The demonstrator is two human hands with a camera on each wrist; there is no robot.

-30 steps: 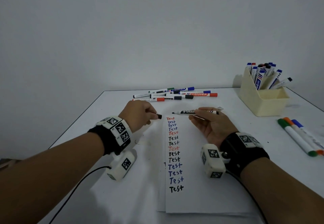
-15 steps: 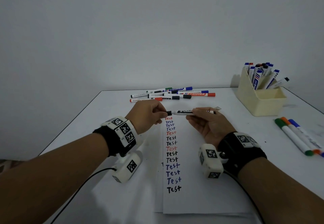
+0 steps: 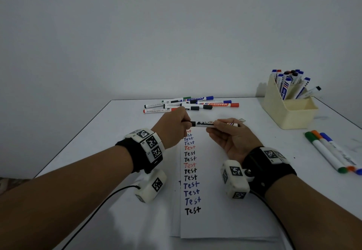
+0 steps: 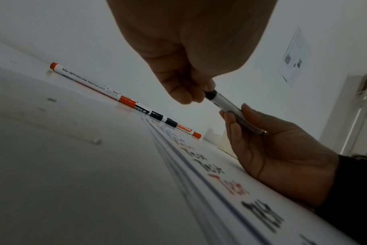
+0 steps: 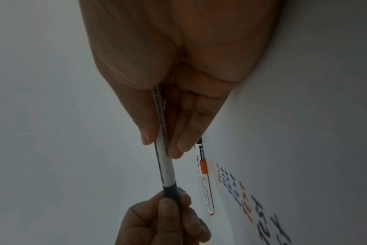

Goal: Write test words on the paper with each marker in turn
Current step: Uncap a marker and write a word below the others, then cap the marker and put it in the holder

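A black whiteboard marker [image 3: 205, 123] lies level in the air above the top of the paper [image 3: 225, 200], which bears a column of "Test" words in red, blue and black. My right hand [image 3: 215, 127] pinches the white barrel [image 5: 165, 159] between thumb and fingers, palm up. My left hand [image 3: 186, 122] pinches the black cap [image 5: 171, 190], which sits on the marker's left end. In the left wrist view the cap [image 4: 211, 94] shows just below the left fingertips [image 4: 196, 92], and the right hand [image 4: 262, 140] rests on the paper.
Several loose capped markers [image 3: 192, 103] lie at the back of the white table. A beige holder [image 3: 290, 112] full of markers stands at the back right. Green, orange and blue markers [image 3: 333, 155] lie side by side at the right edge.
The left hand moved right with the black cap, which was apart from the bare tip a second ago and now covers it. The right hand stayed nearly in place.
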